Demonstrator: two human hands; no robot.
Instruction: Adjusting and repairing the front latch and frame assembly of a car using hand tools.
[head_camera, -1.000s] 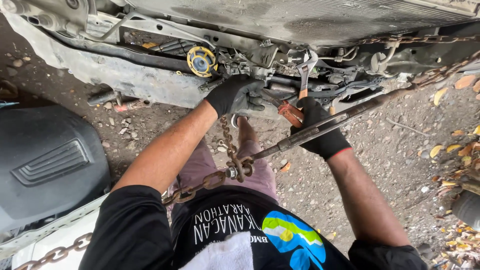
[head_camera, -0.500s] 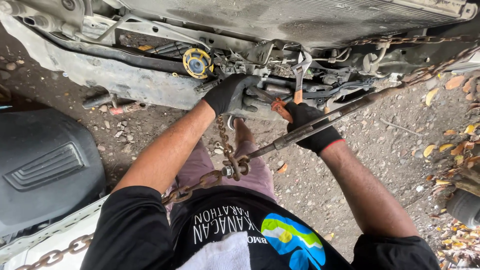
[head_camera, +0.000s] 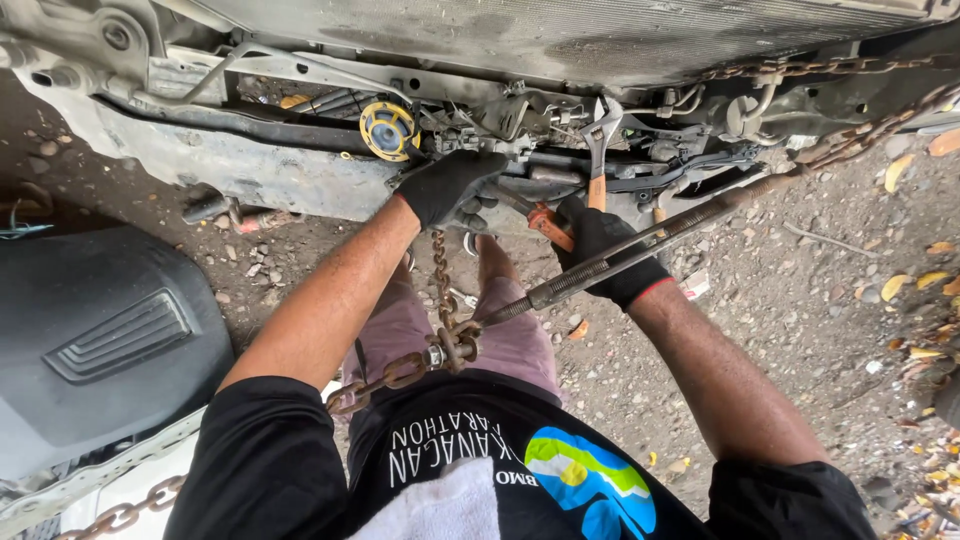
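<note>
- Head view looks down on two black-gloved hands working at the underside of a car front (head_camera: 560, 40) that fills the top of the frame.
- Left hand (head_camera: 448, 187), centre of the frame, has its fingers curled closed on a metal part of the car's lower frame; what exactly they grip I cannot tell.
- Right hand (head_camera: 608, 250), just right of centre, is closed around the orange handle of a wrench (head_camera: 597, 150), which stands upright with its jaw up among the parts above.
- Second orange-handled tool (head_camera: 545, 222) lies between the two hands, touching the right glove.
- Long steel bar (head_camera: 640, 245) runs diagonally from centre frame to the upper right, crossing in front of the right hand.
- Rusty chain (head_camera: 440, 290) hangs down below the left hand, meets the bar's lower end at a hook, then runs to the lower left.
- Yellow round horn (head_camera: 388, 130) sits just upper left of the left hand.
- Dark plastic cover (head_camera: 100, 340) lies on the gravel at the left.
</note>
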